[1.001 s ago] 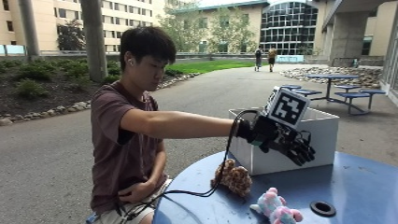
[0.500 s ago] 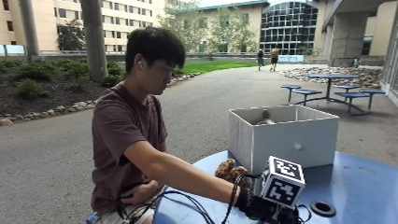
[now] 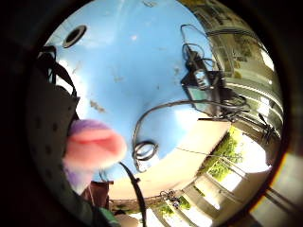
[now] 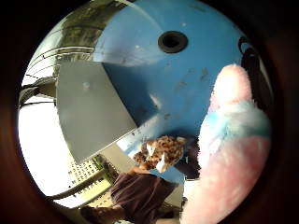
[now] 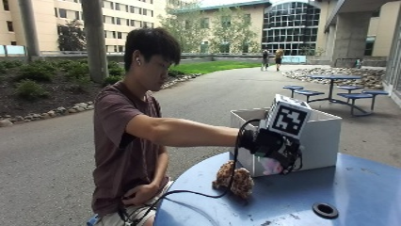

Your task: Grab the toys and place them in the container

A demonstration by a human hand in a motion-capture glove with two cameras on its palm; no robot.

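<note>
My black-gloved right hand [image 5: 272, 146] grasps the pink-and-blue plush toy [image 5: 272, 165], lifted off the round blue table [image 5: 351, 188] beside the white box container [image 5: 313, 141]. The spotted brown plush [image 5: 234, 179] awaits. Next, I judge: carry over the rim, release.

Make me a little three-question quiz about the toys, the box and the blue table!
1. True or false: the gloved right hand holds the pink and blue plush toy above the blue table.
2. Which toy sits on the table? A) spotted brown plush toy B) a red car
3. Fill in: the white container stands on the ____.

Key: 1 true; 2 A; 3 table.
</note>
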